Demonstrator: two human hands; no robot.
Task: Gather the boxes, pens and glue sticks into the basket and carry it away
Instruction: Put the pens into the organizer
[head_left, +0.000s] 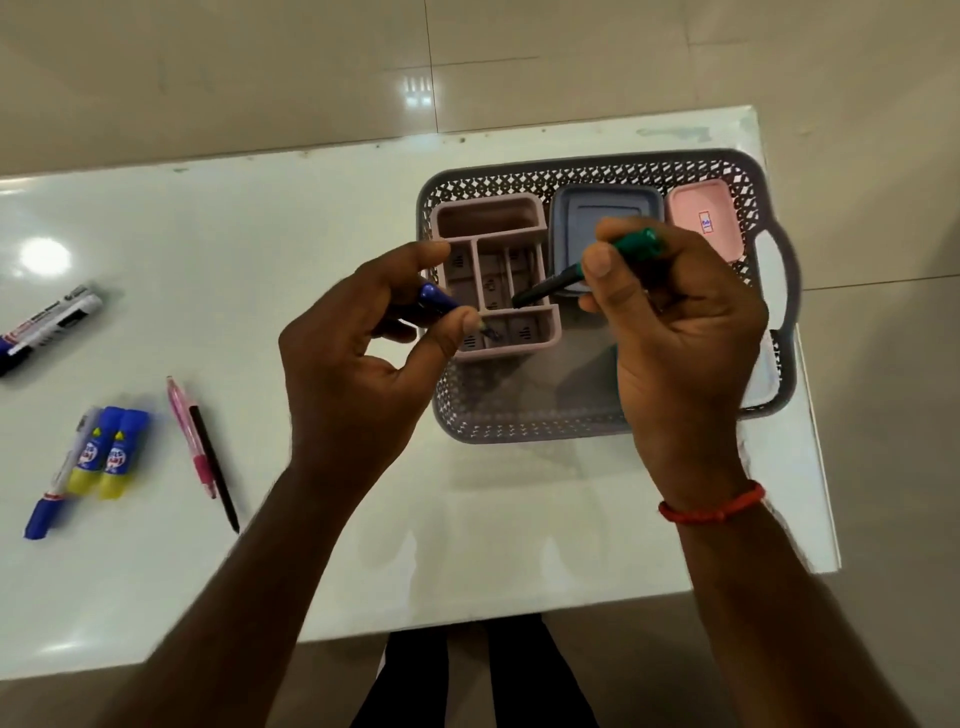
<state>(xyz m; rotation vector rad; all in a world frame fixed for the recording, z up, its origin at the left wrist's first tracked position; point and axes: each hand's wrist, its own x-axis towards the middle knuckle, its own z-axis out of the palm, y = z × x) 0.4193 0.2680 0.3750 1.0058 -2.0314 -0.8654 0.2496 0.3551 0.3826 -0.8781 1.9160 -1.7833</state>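
Basket (519, 430), just beyond both hands, already holds boxes (571, 208); left hand (358, 364) pinches a blue pen (435, 300), right hand (680, 332) a green pen (631, 245) (both poised above it); glue sticks (115, 449) wait on the table (260, 234), far left of the left hand.

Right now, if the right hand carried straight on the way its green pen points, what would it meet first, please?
Probably the pink organiser in the basket: the green pen in the right hand aims at its middle slots, though depth is unclear.
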